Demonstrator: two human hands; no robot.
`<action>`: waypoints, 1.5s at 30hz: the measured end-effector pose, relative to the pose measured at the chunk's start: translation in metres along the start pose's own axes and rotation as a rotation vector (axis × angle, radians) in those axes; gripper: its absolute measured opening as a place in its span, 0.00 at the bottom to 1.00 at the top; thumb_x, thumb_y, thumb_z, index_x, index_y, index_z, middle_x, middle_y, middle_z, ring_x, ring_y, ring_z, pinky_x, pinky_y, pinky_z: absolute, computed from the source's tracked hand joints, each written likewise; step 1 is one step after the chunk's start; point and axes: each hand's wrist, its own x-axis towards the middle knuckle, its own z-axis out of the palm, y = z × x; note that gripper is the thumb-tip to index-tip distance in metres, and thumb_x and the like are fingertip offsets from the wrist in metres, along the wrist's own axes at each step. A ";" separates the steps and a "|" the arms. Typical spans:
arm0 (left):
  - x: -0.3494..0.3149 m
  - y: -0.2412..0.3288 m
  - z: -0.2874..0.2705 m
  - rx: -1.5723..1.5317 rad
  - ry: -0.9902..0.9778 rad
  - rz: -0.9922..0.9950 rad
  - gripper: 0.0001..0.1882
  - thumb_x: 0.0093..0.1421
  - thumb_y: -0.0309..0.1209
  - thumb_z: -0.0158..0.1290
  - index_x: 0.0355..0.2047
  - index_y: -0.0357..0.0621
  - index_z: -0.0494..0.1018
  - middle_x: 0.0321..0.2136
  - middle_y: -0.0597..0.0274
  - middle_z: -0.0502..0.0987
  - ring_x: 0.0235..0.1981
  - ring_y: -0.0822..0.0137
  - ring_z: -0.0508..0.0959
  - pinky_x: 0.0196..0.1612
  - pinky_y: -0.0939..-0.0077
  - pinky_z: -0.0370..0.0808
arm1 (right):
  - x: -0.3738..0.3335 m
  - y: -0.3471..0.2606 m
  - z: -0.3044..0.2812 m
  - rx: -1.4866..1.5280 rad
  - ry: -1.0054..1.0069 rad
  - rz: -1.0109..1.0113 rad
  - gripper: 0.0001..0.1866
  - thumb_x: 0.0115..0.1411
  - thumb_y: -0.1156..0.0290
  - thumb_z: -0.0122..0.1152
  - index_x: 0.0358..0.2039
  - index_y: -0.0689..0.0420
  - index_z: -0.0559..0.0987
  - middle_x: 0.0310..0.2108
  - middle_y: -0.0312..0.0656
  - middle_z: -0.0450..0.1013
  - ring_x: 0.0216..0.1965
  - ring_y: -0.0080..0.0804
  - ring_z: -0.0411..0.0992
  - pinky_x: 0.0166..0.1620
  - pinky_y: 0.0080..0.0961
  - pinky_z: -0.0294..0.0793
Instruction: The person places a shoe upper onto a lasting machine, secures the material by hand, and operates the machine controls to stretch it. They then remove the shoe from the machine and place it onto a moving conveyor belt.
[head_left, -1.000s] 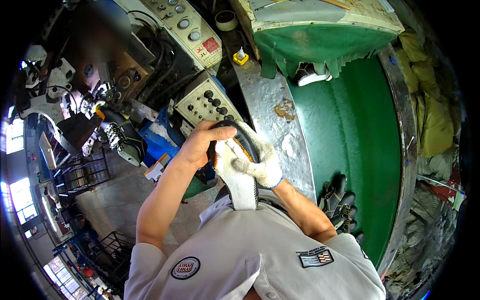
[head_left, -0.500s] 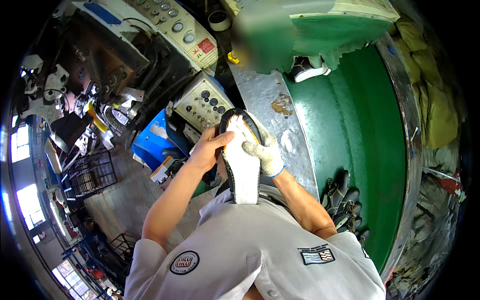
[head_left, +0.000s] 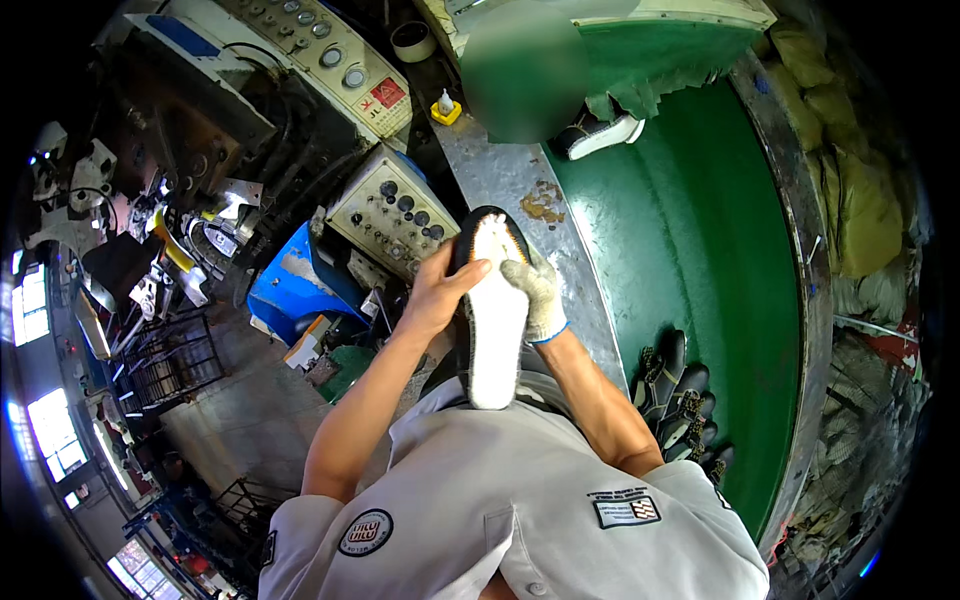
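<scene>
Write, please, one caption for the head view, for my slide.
A bare left hand and a gloved right hand hold a black shoe, white underside toward the camera, left of a green surface.

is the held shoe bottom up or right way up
Bottom up: the shoe shows its white underside, with a dark rim round the toe, between the left hand and gloved right hand.

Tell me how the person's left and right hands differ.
The left hand is bare; the right hand wears a pale, blue-edged glove. The left hand holds the shoe from the left; the right hand, from the right. Both hold the same shoe, white underside facing the camera.
</scene>
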 end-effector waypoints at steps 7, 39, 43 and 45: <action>-0.042 -0.002 -0.051 0.465 0.345 0.111 0.20 0.67 0.33 0.58 0.55 0.34 0.74 0.48 0.50 0.82 0.50 0.63 0.81 0.51 0.72 0.78 | 0.023 -0.059 -0.144 -0.404 0.271 0.164 0.28 0.57 0.62 0.69 0.53 0.69 0.79 0.43 0.48 0.81 0.39 0.34 0.80 0.48 0.26 0.79; -0.334 -0.099 -0.369 0.089 0.902 0.071 0.29 0.37 0.26 0.76 0.42 0.33 0.80 0.33 0.65 0.83 0.33 0.74 0.78 0.41 0.75 0.76 | 0.005 0.101 0.135 -1.004 -0.091 0.042 0.41 0.59 0.75 0.70 0.69 0.69 0.60 0.59 0.59 0.71 0.57 0.43 0.74 0.58 0.33 0.75; -0.334 -0.004 -0.355 -0.492 0.474 0.238 0.37 0.33 0.34 0.76 0.43 0.25 0.78 0.36 0.53 0.84 0.33 0.59 0.85 0.42 0.66 0.83 | -0.016 0.136 0.242 -0.759 -0.562 0.020 0.49 0.62 0.43 0.65 0.70 0.67 0.59 0.58 0.56 0.72 0.57 0.42 0.74 0.58 0.37 0.75; -0.304 0.014 -0.306 -1.029 0.107 0.344 0.44 0.42 0.41 0.68 0.58 0.29 0.71 0.46 0.39 0.81 0.44 0.52 0.84 0.48 0.59 0.83 | -0.010 0.169 0.284 -0.491 -0.703 0.074 0.58 0.57 0.29 0.59 0.71 0.65 0.57 0.59 0.54 0.72 0.57 0.44 0.74 0.59 0.40 0.73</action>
